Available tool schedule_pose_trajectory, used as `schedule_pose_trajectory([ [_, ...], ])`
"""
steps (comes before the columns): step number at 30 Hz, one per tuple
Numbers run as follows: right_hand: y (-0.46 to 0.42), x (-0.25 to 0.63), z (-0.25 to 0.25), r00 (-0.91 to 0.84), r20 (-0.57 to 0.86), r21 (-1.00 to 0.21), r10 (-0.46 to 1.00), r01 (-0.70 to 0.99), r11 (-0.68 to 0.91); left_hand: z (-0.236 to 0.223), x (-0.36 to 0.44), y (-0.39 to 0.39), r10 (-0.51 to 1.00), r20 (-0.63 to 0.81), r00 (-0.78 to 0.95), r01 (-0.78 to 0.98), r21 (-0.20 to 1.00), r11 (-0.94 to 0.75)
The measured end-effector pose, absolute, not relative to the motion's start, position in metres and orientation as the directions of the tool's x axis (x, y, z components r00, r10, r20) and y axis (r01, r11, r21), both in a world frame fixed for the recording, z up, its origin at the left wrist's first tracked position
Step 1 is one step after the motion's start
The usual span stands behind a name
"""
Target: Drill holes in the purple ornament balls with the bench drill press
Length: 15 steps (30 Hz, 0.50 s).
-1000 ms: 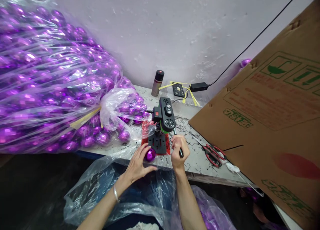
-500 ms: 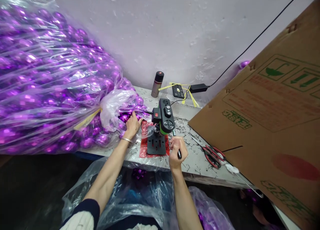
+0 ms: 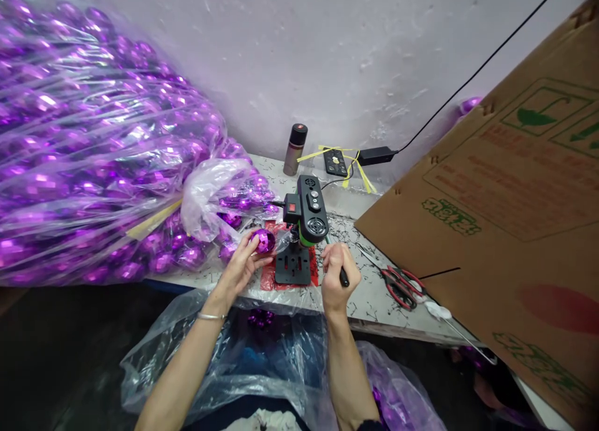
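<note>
My left hand holds a shiny purple faceted ball between its fingers, just left of a small black bench drill press. My right hand is wrapped round the black-tipped lever handle on the machine's right side. Below the machine's head, its slotted black base plate lies on red plastic film. To the left of the machine, a big clear plastic bag full of similar purple balls lies with its mouth open toward it.
Red-handled scissors lie right of the machine, before a large cardboard box. Behind stand a spray can and a black power adapter. Dark shavings litter the white table. An open clear bag hangs below the front edge.
My left hand has come out of the big bag's mouth with a purple ball and moved toward the machine. My right hand stays on the lever handle.
</note>
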State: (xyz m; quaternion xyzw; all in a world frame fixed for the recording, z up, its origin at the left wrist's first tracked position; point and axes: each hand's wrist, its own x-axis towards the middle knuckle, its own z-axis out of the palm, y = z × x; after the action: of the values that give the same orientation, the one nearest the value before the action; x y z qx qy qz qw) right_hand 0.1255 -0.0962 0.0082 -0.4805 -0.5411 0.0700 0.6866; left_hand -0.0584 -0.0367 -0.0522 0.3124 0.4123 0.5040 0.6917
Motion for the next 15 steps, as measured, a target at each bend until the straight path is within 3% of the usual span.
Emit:
schedule_pose_trajectory([
  [3,-0.096,0.128,0.024,0.373,0.647,-0.753,0.665,0.45,0.48,-0.073,-0.038,-0.045,0.962,-0.238,0.134,-0.412,0.87,0.272],
  [6,-0.097,0.129,0.031,0.35,0.65,-0.745,0.675,0.469,0.474,-0.094,-0.018,-0.046,0.976,-0.175,0.131,-0.262,0.943,0.205],
  [10,-0.098,0.129,0.028,0.337,0.657,-0.737,0.674,0.475,0.481,-0.113,0.002,-0.046,0.999,0.027,0.036,-0.051,0.998,-0.025],
  [15,-0.099,0.13,0.023,0.311,0.683,-0.711,0.661,0.492,0.503,-0.123,0.01,-0.049,0.973,0.23,-0.001,0.265,0.939,-0.221],
])
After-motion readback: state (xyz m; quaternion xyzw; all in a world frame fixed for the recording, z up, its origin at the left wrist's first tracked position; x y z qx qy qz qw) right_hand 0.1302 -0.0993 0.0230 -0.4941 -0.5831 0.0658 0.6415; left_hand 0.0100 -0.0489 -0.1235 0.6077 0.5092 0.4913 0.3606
